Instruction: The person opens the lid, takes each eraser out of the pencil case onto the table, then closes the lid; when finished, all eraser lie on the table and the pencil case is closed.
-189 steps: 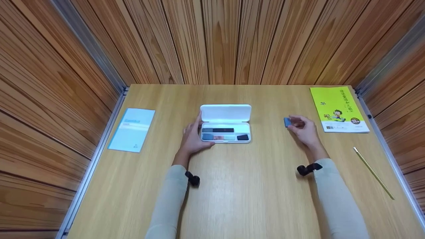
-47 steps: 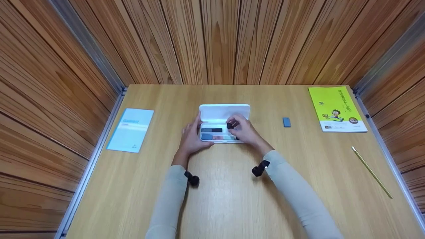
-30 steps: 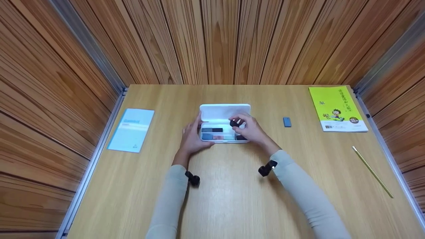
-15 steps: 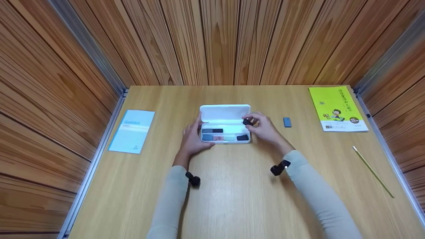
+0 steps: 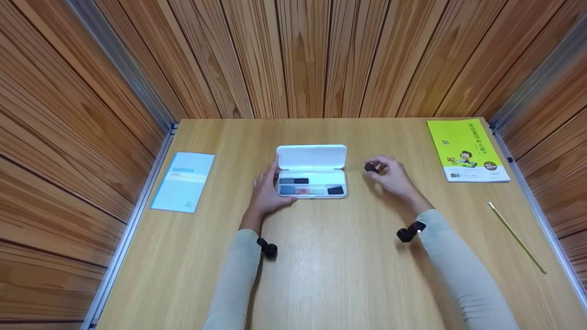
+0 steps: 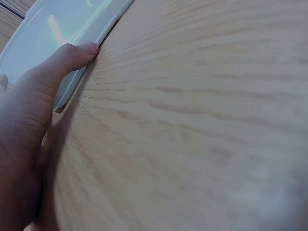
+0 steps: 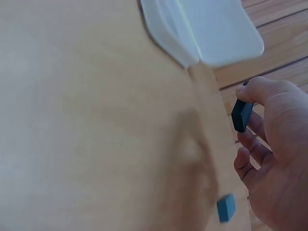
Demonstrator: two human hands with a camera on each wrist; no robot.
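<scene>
The dark eraser (image 5: 369, 167) is pinched in the right hand (image 5: 390, 176), thumb on one face and fingertips on the other, above the desk (image 5: 321, 256) just right of the white case (image 5: 312, 170). Half a second ago that hand was at the case's right end with the same block, and a second before that it was over the upper tray; so the eraser has come out of the case and is travelling rightward, toward where the small blue eraser (image 7: 225, 207) lies on the desk below the palm, hidden by the hand in the head view. The work reads as emptying the case piece by piece.

The left hand (image 5: 266, 192) has not moved: fingers straight, thumb tip (image 6: 86, 48) pressed against the case's near rim, steadying it.

The eraser is a small matte slab with blunt corners. The case is smooth, glossy, round-cornered plastic, lid hinged open at the back; dark, blue and pinkish blocks remain in its trays. The desk is pale wood-grain laminate. Further out lie a light blue booklet (image 5: 183, 181), a yellow-green book (image 5: 467, 149) and a thin pencil (image 5: 516, 238).
</scene>
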